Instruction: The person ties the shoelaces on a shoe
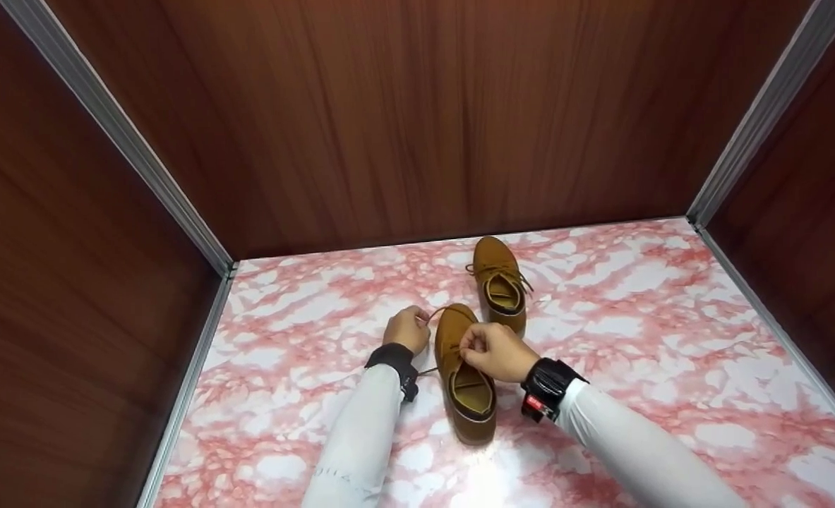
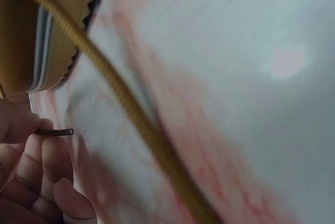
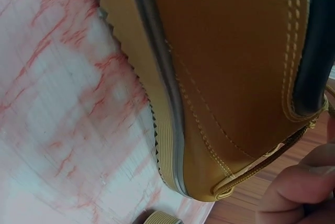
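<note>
A tan lace-up shoe (image 1: 472,416) stands on the floor, toe pointing away from me. My left hand (image 1: 408,330) is beside its toe on the left. Thumb and finger there pinch a shoelace near its dark tip (image 2: 57,131). The lace (image 1: 447,308) arcs from that hand over the toe, and another stretch of brown lace (image 2: 118,85) crosses the left wrist view. Over the shoe's lacing, my right hand (image 1: 498,351) has thumb and forefinger brought together on the lace; the grip itself is partly hidden. In the right wrist view its fingers (image 3: 296,190) are beside the laces (image 3: 261,165).
The matching shoe (image 1: 491,254), its lace tied, stands farther back to the right, just beyond my right hand. Pink-and-white marbled flooring (image 1: 304,339) lies underneath. Dark wood panels (image 1: 417,127) with metal corner strips (image 1: 128,148) close off the back and both sides.
</note>
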A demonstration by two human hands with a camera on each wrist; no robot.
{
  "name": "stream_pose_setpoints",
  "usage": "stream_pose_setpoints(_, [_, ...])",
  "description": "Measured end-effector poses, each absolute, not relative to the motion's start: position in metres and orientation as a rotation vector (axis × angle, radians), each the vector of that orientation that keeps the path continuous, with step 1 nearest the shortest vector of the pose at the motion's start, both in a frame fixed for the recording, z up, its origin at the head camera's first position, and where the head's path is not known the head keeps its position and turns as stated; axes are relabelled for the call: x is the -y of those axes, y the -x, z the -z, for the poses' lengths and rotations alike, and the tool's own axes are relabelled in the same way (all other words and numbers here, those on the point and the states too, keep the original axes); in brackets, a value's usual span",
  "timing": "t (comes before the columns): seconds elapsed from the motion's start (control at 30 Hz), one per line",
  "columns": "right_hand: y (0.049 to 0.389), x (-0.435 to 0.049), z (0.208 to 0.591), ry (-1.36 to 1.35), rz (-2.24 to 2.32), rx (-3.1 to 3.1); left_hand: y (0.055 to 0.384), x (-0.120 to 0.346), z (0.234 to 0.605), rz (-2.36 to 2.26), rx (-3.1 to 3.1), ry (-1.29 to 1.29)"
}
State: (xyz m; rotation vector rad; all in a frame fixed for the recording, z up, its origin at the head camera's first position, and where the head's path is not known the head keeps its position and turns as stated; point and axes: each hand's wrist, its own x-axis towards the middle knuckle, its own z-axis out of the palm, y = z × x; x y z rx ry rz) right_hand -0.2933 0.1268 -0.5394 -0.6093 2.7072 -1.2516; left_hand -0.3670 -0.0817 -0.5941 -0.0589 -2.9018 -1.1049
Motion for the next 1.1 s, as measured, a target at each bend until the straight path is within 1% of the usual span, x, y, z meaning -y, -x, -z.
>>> stream_pose_setpoints(0.33, [0.299,-0.129,0.536,0.513,1.273,-2.634,0.358,0.104,0.578,1.204,2.855,0.053])
stream_pose_setpoints(0.67, [0.305,-0.128,0.533,0.429,1.279,-2.693,0.336,0.127,0.562,1.259,2.808,0.119])
stream_pose_setpoints(1.1, [0.310,-0.124,0.531,0.490,1.355,-2.609,0.319,0.148,0.546,1.336,2.780,0.137])
